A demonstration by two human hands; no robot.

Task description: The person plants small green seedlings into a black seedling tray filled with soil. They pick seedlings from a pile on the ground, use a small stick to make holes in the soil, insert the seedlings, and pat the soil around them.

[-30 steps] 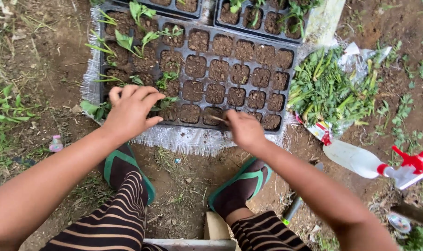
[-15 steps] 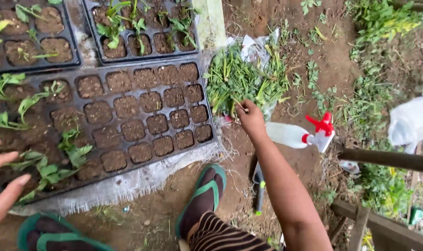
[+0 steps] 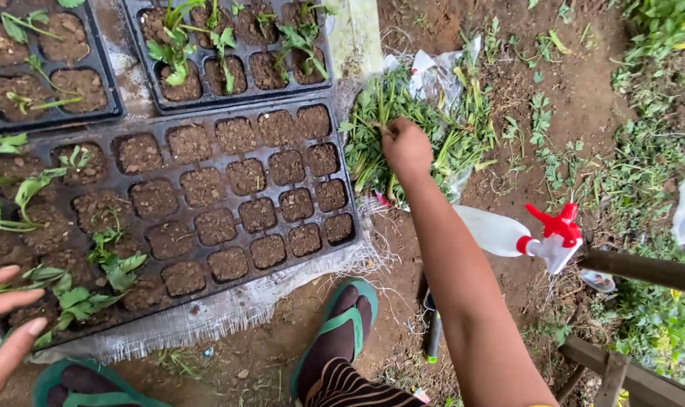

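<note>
My right hand [image 3: 405,146] reaches out onto a heap of loose green seedlings [image 3: 425,128] lying on clear plastic on the ground, its fingers closed around stems in the heap. My left hand [image 3: 3,324] hovers open at the lower left edge of a black seedling tray [image 3: 350,181] filled with soil cells. A few small green plants [image 3: 94,279] stand in the tray's left cells; the right cells hold only soil.
Two more black trays [image 3: 229,98] with seedlings lie beyond. A white spray bottle with a red trigger [image 3: 523,234] lies on the dirt at right. A dark hand tool [image 3: 433,332] lies by my sandalled foot [image 3: 338,332]. Wooden bars [image 3: 643,271] cross the lower right.
My right hand has moved from the tray's near edge rightward to the seedling heap and closed on it. The view has swung right, leaving my left hand at the frame's left edge.
</note>
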